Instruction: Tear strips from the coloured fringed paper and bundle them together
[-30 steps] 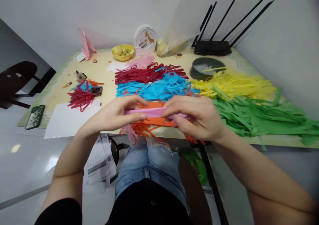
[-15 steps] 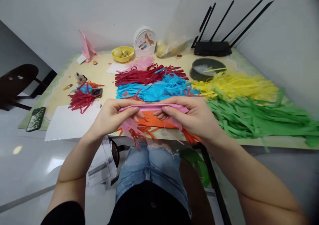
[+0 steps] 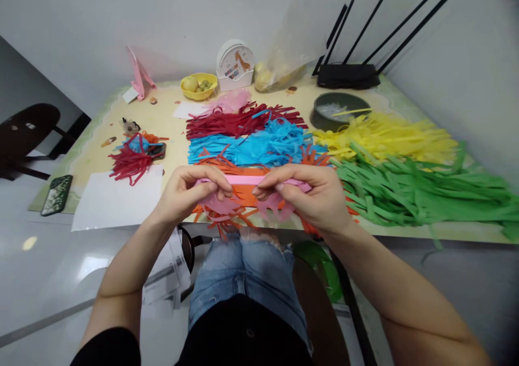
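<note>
Between my hands stretches a band of pink tissue paper [image 3: 245, 180], with pink fringe dangling below both hands. My left hand [image 3: 199, 186] pinches its left part, and my right hand [image 3: 298, 190] pinches the right part. Just behind and under it on the table lies orange fringed tissue paper [image 3: 245, 195], partly hidden by my hands. Farther back are blue fringed paper [image 3: 251, 145] and dark red fringed paper [image 3: 239, 121]. Yellow fringed paper [image 3: 391, 139] and green fringed paper [image 3: 421, 190] spread out to the right.
A white sheet [image 3: 115, 198], a phone [image 3: 57, 195] and a small red tassel [image 3: 130, 163] lie at the left. Toward the back stand a yellow fruit bowl [image 3: 191, 93], a white giraffe box [image 3: 234, 66], a dark round bowl [image 3: 324, 118] and a black router [image 3: 347, 76].
The pink band has turned so that more of its flat face shows between my hands. Both hands have dipped slightly, their fingers more curled, and the pink fringe hangs more spread out.
</note>
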### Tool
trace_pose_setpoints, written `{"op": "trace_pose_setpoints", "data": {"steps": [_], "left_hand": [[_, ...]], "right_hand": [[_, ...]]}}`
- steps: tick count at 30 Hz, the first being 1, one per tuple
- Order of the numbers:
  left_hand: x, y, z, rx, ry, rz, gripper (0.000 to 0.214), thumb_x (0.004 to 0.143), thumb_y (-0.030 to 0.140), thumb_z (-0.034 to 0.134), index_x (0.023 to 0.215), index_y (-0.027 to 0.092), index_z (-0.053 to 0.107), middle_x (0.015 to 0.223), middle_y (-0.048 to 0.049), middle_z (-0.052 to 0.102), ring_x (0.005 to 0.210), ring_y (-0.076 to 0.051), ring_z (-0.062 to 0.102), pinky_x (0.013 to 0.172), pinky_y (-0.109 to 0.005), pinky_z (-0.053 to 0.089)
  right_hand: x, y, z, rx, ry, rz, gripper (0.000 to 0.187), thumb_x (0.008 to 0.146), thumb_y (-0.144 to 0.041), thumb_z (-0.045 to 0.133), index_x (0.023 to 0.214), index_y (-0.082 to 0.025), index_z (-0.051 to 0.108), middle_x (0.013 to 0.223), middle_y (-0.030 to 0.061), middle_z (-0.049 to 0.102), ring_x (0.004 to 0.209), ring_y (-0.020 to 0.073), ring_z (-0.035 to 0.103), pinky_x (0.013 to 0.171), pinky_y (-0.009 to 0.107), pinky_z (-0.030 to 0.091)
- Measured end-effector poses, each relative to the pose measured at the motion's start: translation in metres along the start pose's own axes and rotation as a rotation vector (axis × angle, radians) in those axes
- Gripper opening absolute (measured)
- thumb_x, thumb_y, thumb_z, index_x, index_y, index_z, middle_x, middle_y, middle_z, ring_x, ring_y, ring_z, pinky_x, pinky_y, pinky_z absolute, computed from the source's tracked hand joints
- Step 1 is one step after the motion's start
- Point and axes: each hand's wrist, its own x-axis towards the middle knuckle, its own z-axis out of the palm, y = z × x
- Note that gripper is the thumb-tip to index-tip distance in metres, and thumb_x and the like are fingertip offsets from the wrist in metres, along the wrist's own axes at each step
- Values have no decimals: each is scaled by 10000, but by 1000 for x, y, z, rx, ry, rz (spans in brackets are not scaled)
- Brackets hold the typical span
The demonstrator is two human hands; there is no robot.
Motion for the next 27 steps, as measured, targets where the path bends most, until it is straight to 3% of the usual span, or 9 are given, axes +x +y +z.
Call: {"op": "trace_pose_setpoints", "data": {"steps": [2, 6, 8, 12, 16, 19, 22, 27], "left_hand": [[-1, -1, -1, 22, -25, 21, 232, 846, 360, 741, 802, 139, 793, 738, -84, 739, 640, -144, 664, 616, -239, 528], [-2, 5, 0, 168, -66, 42, 296, 909, 307, 691, 1162, 158, 735, 793, -66, 761, 682, -144, 696, 636, -223, 523], [-1, 11, 2, 301, -66, 50, 338, 909, 285, 688, 1219, 151, 701, 797, -59, 763, 702, -144, 697, 649, -217, 516], [4, 20, 8, 495, -56, 39, 188, 883, 308, 715, 930, 129, 750, 793, -62, 757, 692, -136, 673, 630, -207, 501], [6, 21, 12, 420, -78, -66, 234, 898, 336, 701, 813, 120, 724, 783, -77, 760, 683, -140, 691, 637, -211, 539], [5, 21, 13, 389, -51, -87, 225, 909, 320, 685, 817, 117, 717, 761, -72, 756, 638, -124, 682, 604, -198, 541], [5, 23, 13, 425, -26, -53, 209, 906, 297, 686, 799, 121, 721, 734, -61, 749, 616, -111, 669, 596, -186, 535], [5, 19, 14, 397, -1, -56, 204, 891, 311, 708, 821, 123, 749, 752, -71, 766, 641, -126, 702, 619, -195, 565]], "right_hand": [[-1, -1, -2, -100, -23, -77, 212, 801, -95, 598, 825, -203, 780, 771, 21, 796, 676, 143, 757, 633, 227, 623], [-2, -3, -8, -291, -35, -191, 308, 764, -41, 537, 826, -223, 778, 764, 2, 792, 644, 136, 734, 582, 215, 570], [-2, -3, -10, -358, -35, -231, 322, 760, -32, 528, 820, -229, 776, 743, -3, 784, 621, 133, 719, 553, 213, 544], [-3, -1, -14, -466, -45, -309, 334, 755, -44, 526, 841, -244, 779, 753, -7, 781, 663, 141, 728, 578, 225, 549], [-4, 2, -19, -494, -84, -345, 336, 778, -66, 533, 880, -269, 781, 787, -10, 788, 716, 158, 743, 689, 273, 592], [-3, 0, -23, -471, -148, -272, 312, 825, -110, 572, 998, -266, 779, 883, 5, 802, 752, 154, 749, 687, 262, 585], [1, -3, -23, -414, -150, -89, 335, 848, -257, 690, 1180, -242, 736, 1019, 38, 804, 851, 179, 764, 713, 264, 596], [4, -2, -15, -256, -96, 135, 113, 878, -292, 721, 910, -210, 792, 814, 32, 806, 721, 171, 770, 668, 256, 632]]}}
